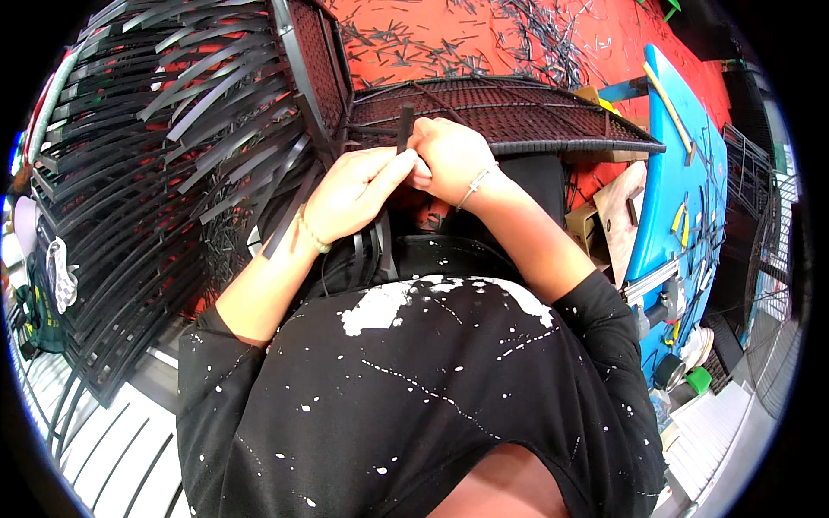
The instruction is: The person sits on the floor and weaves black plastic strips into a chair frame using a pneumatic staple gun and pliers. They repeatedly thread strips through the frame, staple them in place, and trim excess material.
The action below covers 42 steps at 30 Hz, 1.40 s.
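My hands meet in front of my chest, close to a dark woven wicker panel. A flat black strip stands up between them. My left hand is closed, its thumb and fingers pinching the strip near its lower part. Curled against the strip from the other side is my right hand, its fingers folded and touching the left fingertips. The part of the strip inside the hands is hidden. More loose black strips hang down below my left hand, near my lap.
At left stands a large framework with many long black strips sticking out. Cut strip scraps litter the red floor. To the right is a blue table with tools, beside a wooden board.
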Motion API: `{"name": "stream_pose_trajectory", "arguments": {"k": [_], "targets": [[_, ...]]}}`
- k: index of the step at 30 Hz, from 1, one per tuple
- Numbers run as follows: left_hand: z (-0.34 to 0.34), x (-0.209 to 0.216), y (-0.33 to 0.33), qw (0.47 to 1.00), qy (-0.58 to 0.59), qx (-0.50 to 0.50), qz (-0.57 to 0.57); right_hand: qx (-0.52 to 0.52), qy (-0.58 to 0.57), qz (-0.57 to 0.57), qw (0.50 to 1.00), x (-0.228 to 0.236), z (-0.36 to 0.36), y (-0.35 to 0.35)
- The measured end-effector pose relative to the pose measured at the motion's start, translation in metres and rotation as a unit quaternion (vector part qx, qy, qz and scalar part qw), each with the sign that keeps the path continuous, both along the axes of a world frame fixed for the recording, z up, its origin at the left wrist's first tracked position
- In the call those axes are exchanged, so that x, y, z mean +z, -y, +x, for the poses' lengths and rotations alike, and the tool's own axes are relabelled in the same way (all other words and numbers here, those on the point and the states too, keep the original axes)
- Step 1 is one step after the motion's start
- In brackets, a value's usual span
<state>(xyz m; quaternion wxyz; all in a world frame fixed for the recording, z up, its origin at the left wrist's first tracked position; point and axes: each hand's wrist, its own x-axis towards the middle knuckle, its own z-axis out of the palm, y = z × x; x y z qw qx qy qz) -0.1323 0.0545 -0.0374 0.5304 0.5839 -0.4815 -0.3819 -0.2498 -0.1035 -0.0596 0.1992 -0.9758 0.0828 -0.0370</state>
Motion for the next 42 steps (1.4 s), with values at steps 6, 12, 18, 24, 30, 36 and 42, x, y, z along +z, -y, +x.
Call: {"name": "stream_pose_trajectory", "arguments": {"k": [6,12,18,24,30,36,42], "targets": [[-0.019,0.007,0.013,0.985,-0.126,0.090,0.069,-0.023,-0.074,-0.062,0.995,-0.006,0.023,-0.005],[-0.044,0.036,-0.006,0.995,-0.037,0.090,0.035,-0.057,-0.168,-0.079,0.981,0.004,0.026,-0.010],[-0.046,0.052,-0.013,0.999,-0.015,0.045,0.005,-0.053,-0.135,-0.093,0.985,0.000,0.022,-0.011],[-0.026,0.034,0.003,0.981,-0.168,0.099,0.018,0.003,-0.006,-0.060,0.998,-0.017,0.016,-0.004],[-0.001,0.018,0.004,0.981,-0.096,0.167,-0.022,0.104,0.200,0.055,0.973,0.012,0.001,0.012],[0.003,0.017,0.001,0.971,-0.145,0.192,-0.012,0.132,0.291,-0.075,0.945,0.031,0.015,0.009],[0.003,0.012,-0.007,0.960,-0.203,0.191,-0.023,0.150,0.358,-0.085,0.918,0.019,0.023,-0.005]]}}
